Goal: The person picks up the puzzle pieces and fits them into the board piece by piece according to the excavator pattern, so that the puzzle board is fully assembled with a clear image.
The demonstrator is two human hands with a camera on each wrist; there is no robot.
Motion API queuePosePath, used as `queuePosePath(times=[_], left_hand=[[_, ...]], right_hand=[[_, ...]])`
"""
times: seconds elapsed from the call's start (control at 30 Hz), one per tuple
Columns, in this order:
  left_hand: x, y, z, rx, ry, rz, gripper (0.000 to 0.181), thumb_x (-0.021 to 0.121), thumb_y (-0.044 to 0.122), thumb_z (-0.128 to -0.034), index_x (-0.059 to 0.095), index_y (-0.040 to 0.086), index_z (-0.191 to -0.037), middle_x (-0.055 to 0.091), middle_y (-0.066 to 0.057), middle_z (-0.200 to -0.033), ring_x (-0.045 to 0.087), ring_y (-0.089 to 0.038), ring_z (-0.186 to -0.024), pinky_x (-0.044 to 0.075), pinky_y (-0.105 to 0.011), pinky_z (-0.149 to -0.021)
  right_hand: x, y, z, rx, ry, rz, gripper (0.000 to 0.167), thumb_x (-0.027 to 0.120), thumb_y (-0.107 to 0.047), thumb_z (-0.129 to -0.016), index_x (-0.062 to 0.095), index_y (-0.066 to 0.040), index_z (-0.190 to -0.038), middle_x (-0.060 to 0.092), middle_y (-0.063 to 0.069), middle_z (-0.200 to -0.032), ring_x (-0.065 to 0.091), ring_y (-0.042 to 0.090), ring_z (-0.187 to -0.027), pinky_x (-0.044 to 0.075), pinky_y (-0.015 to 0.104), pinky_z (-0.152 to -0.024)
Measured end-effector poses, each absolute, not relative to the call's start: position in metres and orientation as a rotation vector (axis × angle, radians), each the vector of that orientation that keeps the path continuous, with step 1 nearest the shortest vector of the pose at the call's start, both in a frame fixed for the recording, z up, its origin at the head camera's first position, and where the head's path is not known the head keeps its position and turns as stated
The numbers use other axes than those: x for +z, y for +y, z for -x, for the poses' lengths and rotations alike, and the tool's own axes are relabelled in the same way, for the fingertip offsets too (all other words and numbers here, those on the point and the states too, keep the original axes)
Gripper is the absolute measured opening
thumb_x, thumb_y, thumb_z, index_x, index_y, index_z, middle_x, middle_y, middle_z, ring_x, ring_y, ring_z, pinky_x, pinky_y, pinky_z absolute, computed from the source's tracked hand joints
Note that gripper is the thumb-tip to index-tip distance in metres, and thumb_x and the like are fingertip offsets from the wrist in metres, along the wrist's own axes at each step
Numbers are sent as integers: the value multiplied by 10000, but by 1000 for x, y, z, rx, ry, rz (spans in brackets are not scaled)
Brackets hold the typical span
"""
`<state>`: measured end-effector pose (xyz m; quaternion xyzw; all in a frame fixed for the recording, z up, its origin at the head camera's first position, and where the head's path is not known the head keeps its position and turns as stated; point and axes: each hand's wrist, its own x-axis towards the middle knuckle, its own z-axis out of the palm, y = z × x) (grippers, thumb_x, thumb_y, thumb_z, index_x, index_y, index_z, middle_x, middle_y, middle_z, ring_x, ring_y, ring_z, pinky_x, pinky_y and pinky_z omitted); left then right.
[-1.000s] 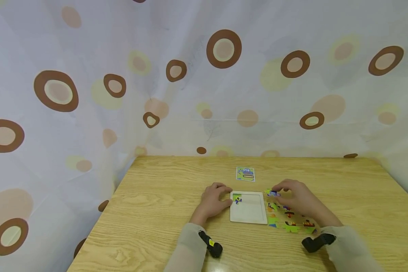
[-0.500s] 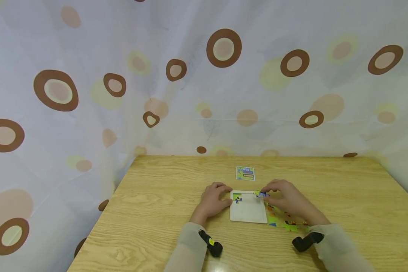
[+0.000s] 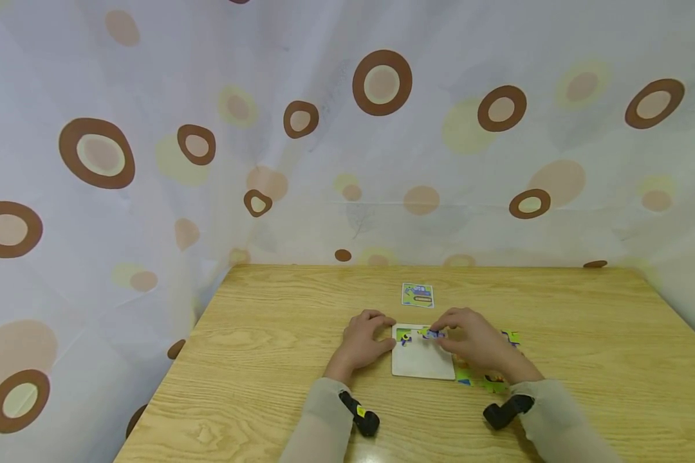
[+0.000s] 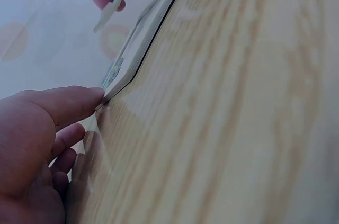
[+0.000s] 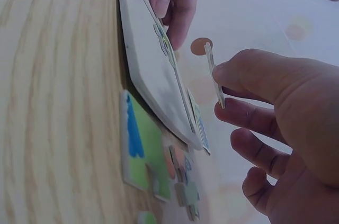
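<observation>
In the head view my right hand (image 3: 472,341) pinches a blue and green puzzle piece (image 3: 432,334) above the upper part of the white tray (image 3: 423,363). The right wrist view shows this piece (image 5: 214,75) edge-on between thumb and forefinger. With thumb and fingers apart, my left hand (image 3: 363,339) touches the tray's left edge. Another piece (image 3: 404,337), green with a yellow spot, lies in the tray's upper left corner. In the left wrist view the left thumb (image 4: 69,105) rests against the tray's corner.
Several loose pieces (image 3: 495,381) lie right of the tray, partly hidden by the right hand. Behind the tray is a small picture card (image 3: 417,295) on the wooden table (image 3: 278,321). A patterned curtain (image 3: 324,154) hangs beyond the table.
The right hand has moved left with the piece, from beside the tray to above it. Loose pieces farther right have come into view behind the hand. The left hand has stayed in place.
</observation>
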<state>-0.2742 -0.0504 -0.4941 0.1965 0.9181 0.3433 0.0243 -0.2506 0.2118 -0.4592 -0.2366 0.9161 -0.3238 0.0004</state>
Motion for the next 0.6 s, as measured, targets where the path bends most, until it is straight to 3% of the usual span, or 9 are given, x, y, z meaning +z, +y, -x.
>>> queuePosePath(times=[0.4, 0.6], left_hand=[[-492, -50, 273, 1056, 2839, -598, 365, 691, 286, -933, 659, 210, -1288, 492, -26, -1382, 406, -298, -1285, 306, -546, -1027], [-491, -50, 273, 1055, 2840, -594, 366, 691, 289, -933, 658, 213, -1289, 490, -26, -1384, 406, -298, -1289, 301, -549, -1035]], right_hand=[[-464, 202, 254, -1018, 2852, 738, 160, 706, -153, -922, 749, -174, -1075, 645, -54, -1083, 578, 232, -1063, 474, 507, -907], [-467, 201, 257, -1013, 2869, 800, 155, 709, -133, -917, 766, -160, -1059, 641, -54, -1030, 586, 181, -978, 496, 433, -840]])
